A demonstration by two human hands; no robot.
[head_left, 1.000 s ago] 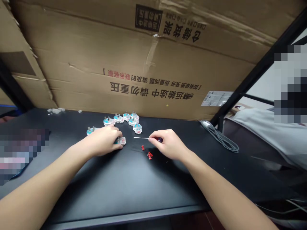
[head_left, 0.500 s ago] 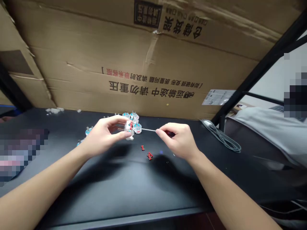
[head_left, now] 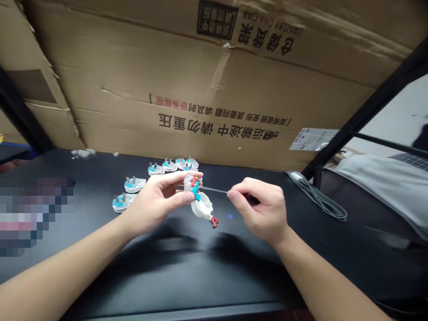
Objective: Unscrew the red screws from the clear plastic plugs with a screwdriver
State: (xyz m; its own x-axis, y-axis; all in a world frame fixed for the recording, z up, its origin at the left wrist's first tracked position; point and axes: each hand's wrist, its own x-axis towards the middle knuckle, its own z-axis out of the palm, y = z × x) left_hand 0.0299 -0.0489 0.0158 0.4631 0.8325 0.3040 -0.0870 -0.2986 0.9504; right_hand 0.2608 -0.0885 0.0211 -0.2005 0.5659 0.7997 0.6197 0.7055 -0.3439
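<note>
Between its thumb and fingers my left hand (head_left: 152, 200) grips a small plug part (head_left: 193, 182), clear and white with red and turquoise pieces. A white shell (head_left: 202, 207) hangs just below it, over the dark table. My right hand (head_left: 262, 209) is closed around a screwdriver, whose thin metal shaft (head_left: 216, 190) points left to the plug part; its handle is mostly hidden in the palm. Small red pieces (head_left: 214, 221) appear beside the shell's lower tip.
Several clear and turquoise plugs (head_left: 155, 168) stand behind and left of my left hand. White bits (head_left: 83, 153) lie at the back left, a coiled grey cable (head_left: 317, 196) at the right. Cardboard (head_left: 187, 67) closes off the back. Grey cloth (head_left: 384, 178) is at the right.
The view has shifted slightly. The plug part in my left hand has turned and moved right and down, and the white shell now shows below it. The screwdriver shaft still points at the part.
</note>
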